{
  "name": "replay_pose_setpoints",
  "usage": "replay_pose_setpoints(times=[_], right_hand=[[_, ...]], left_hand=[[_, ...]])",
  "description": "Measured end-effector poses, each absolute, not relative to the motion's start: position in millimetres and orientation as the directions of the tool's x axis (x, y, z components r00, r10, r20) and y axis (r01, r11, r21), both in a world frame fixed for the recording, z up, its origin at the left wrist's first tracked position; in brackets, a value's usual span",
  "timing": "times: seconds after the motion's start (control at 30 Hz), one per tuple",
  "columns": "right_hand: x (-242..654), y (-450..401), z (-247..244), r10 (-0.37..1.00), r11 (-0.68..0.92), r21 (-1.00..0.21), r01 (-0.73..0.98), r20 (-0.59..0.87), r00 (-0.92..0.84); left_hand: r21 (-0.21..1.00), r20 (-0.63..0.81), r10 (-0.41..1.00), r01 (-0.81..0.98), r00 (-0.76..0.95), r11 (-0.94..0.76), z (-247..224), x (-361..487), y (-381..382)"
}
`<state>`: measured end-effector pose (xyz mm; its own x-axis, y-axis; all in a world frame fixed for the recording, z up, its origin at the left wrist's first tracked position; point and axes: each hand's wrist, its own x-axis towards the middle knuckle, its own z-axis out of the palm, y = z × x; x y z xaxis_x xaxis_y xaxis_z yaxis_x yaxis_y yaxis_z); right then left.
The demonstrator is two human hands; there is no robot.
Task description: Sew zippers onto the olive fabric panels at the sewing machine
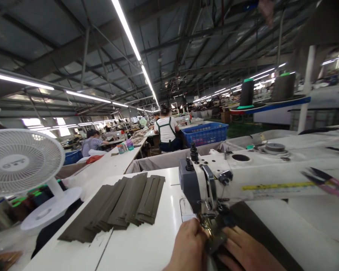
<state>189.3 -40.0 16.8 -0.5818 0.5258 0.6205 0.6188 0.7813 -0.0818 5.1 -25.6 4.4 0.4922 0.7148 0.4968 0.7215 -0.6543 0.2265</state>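
Both my hands are at the needle area of a white sewing machine, low in the head view. My left hand is closed with curled fingers at the left edge of a dark olive fabric piece by the presser foot. My right hand grips the same piece from the right, its fingertips beside the foot. The fingers partly hide the piece and the stitching point. A larger dark olive fabric panel lies under the machine arm, behind my right hand.
Overlapping stacks of olive fabric strips lie on the white table at left. A white fan stands further left. Pink-handled snips rest at the machine arm. Thread cones, a blue crate and seated co-workers are beyond.
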Motion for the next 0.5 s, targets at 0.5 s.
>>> replay_pose_setpoints(times=[0.5], right_hand=[[186.9,-4.4,30.6,0.774,0.633,-0.494,0.596,0.384,-0.504]], left_hand=[[0.184,0.487,0.662,0.674,0.569,-0.715,15.6,5.7,-38.2]])
